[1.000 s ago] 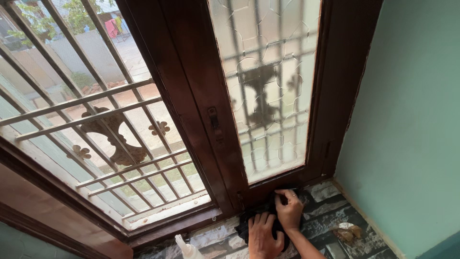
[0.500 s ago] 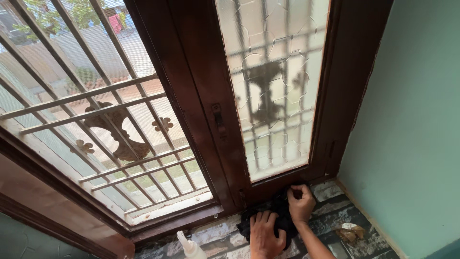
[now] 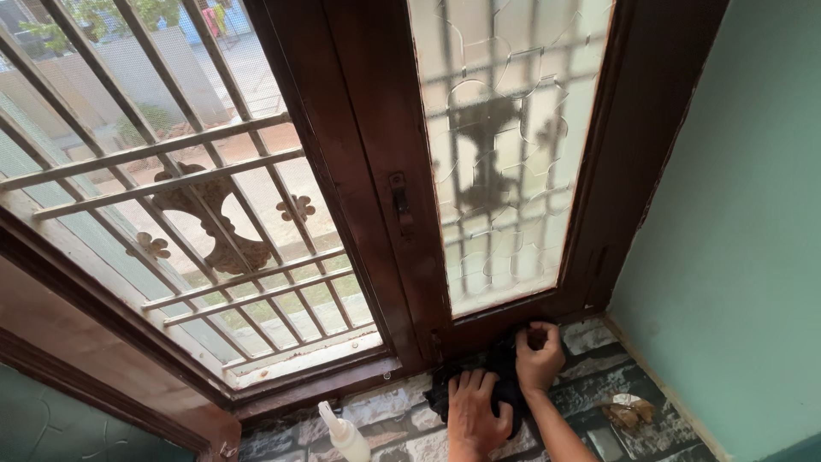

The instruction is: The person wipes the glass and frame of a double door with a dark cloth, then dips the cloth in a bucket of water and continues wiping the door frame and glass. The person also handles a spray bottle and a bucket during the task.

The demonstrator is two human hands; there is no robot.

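Black cloth (image 3: 500, 381) under flat left hand (image 3: 473, 417), bunched in right hand (image 3: 539, 357) (white squeeze bottle (image 3: 345, 435) nearby on sill).

- Cloth (image 3: 505, 376): black, under both hands.
- Window frame (image 3: 376, 171): dark reddish-brown wood, glossy.
- Glass pane (image 3: 509, 154): frosted whitish, with a raised pattern of curved, interlocking outlines.
- Grille (image 3: 171, 180): off-white bars, rust-stained, with brown flower-shaped ornaments.
- Sill (image 3: 590, 393): stone-look pattern in dark grey and pale grey blocks.
- Wall (image 3: 744, 239): plain blue-green.
- Bottle (image 3: 344, 435): white, with a white nozzle.
- Wrapper (image 3: 627, 411): crumpled, brown and whitish.
- Outside: green grass, tan ground, grey wall.
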